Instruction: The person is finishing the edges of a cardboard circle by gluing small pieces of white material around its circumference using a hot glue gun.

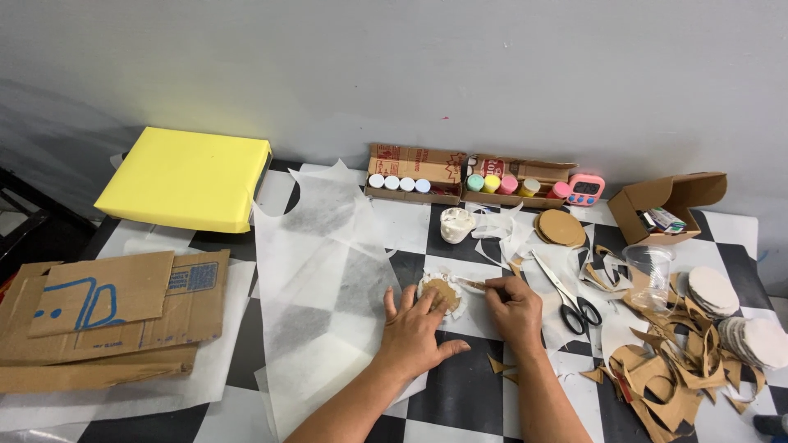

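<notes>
My left hand (413, 326) lies flat, fingers spread, pressing down on a small cardboard disc (443, 293) that sits on a white paper circle. My right hand (515, 308) grips a thin brush (472, 284), its tip touching the disc's right edge. Both hands work over the black-and-white checkered table (460, 385). A white glue cup (456, 224) stands just behind the disc. Black-handled scissors (566, 295) lie to the right of my right hand.
A large sheet of thin white paper (316, 279) lies left of the hands. Flattened cardboard (107, 316) and a yellow block (187, 177) sit far left. Two paint-pot boxes (464, 182), a pink timer (586, 189), a clear cup (648, 271), an open carton (665, 207) and cardboard scraps (665, 369) fill the right.
</notes>
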